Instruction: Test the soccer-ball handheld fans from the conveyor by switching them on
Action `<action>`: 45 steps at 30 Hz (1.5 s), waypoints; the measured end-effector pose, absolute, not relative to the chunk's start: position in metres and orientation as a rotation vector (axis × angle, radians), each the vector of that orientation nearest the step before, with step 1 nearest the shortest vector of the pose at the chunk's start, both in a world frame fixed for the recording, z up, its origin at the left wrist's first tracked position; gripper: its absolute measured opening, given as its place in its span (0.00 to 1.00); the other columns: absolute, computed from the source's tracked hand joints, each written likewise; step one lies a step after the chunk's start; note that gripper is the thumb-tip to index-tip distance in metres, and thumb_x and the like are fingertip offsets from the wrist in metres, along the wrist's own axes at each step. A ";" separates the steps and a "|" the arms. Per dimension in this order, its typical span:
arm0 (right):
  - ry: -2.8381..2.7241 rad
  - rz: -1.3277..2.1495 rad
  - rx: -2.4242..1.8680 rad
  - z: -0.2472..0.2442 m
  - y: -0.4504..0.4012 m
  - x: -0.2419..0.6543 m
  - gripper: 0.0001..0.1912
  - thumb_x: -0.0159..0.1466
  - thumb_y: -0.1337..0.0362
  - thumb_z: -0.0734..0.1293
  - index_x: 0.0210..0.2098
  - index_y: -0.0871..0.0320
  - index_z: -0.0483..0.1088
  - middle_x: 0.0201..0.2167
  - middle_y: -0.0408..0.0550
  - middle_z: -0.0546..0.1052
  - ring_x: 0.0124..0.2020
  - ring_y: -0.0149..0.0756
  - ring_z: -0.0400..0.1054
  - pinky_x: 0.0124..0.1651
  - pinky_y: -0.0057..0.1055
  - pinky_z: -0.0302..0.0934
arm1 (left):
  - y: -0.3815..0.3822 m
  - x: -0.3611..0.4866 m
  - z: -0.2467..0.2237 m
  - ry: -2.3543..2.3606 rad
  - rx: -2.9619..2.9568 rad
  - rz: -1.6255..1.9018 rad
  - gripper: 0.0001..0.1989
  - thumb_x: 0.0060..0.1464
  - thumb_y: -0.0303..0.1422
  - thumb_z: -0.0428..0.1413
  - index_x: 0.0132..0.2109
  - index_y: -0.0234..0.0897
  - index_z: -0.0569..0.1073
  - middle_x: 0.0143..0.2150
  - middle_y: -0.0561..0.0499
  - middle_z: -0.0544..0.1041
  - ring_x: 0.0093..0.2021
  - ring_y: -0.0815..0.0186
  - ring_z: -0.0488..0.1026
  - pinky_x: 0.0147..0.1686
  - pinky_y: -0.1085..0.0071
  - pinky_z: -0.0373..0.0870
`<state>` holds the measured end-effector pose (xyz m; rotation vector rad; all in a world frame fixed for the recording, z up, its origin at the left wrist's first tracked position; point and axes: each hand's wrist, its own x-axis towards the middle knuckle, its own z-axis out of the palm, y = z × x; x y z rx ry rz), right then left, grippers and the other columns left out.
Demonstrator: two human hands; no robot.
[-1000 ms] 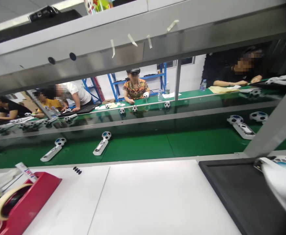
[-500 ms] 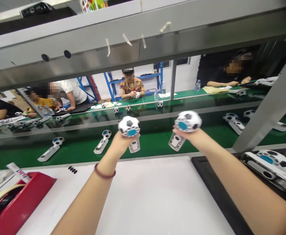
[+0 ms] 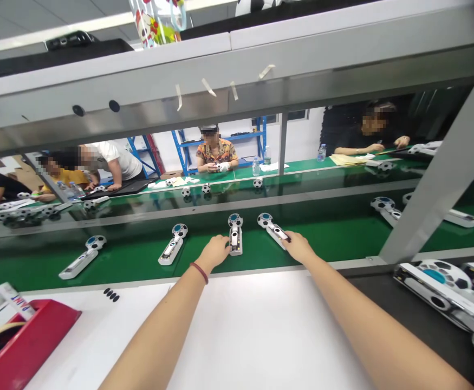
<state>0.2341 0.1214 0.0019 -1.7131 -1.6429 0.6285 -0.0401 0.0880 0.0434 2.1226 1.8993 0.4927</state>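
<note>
My left hand (image 3: pixel 216 253), with a dark red band on its wrist, is closed at the left side of a white soccer-ball-patterned device (image 3: pixel 235 238). Its round head points away from me, and its handle lies open with inner parts showing. To the right, my right hand (image 3: pixel 298 248) grips the handle end of a second soccer-ball-patterned device (image 3: pixel 266 220), which slants up to the left. Both devices rest on the green belt (image 3: pixel 204 222). The fingertips of both hands are partly hidden.
More such devices (image 3: pixel 173 245) lie along the belt, and several are piled in a black tray (image 3: pixel 358 287) at right. A red tape dispenser (image 3: pixel 37 336) and small black ovals (image 3: pixel 111 294) sit at left. A metal post (image 3: pixel 440 151) and overhead shelf (image 3: pixel 204 59) frame the belt; co-workers sit beyond.
Both hands have come down with the two devices, which were held up above the belt and now lie on it. The view has tilted slightly up.
</note>
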 end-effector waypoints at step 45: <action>-2.161 1.228 -0.839 0.051 0.005 0.147 0.31 0.61 0.66 0.58 0.62 0.43 0.47 0.36 0.43 0.72 0.31 0.33 0.67 0.38 0.32 0.61 | -0.059 -0.009 0.006 0.992 0.954 1.142 0.31 0.44 0.44 0.59 0.51 0.39 0.56 0.35 0.48 0.73 0.28 0.61 0.73 0.33 0.63 0.69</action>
